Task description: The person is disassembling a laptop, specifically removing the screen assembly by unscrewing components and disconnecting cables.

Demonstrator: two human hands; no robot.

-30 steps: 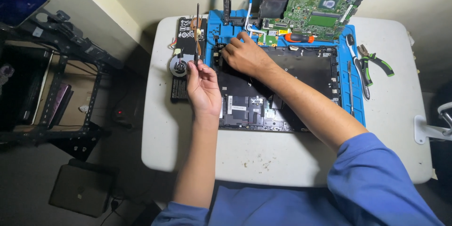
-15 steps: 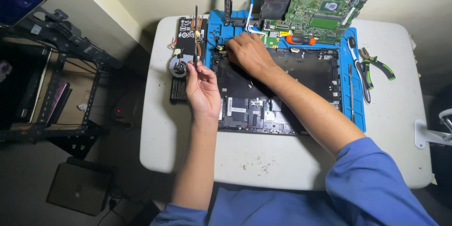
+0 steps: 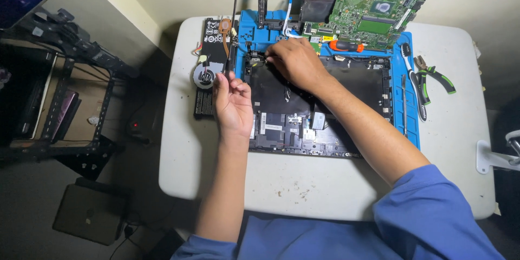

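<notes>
My right grip (image 3: 292, 62) pinches a small part at the open laptop base (image 3: 325, 114); my left grip (image 3: 233, 100), fingers loosely curled, hovers beside the fan (image 3: 205, 75). A slip could drop the part into the chassis.

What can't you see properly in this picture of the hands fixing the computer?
Head view:
- Right hand covers whatever its fingertips touch in the laptop base.
- Left hand: its curled fingers hide anything it pinches.
- Green circuit board is cut off by the top edge.
- Screws in the base are too small to make out.
</notes>
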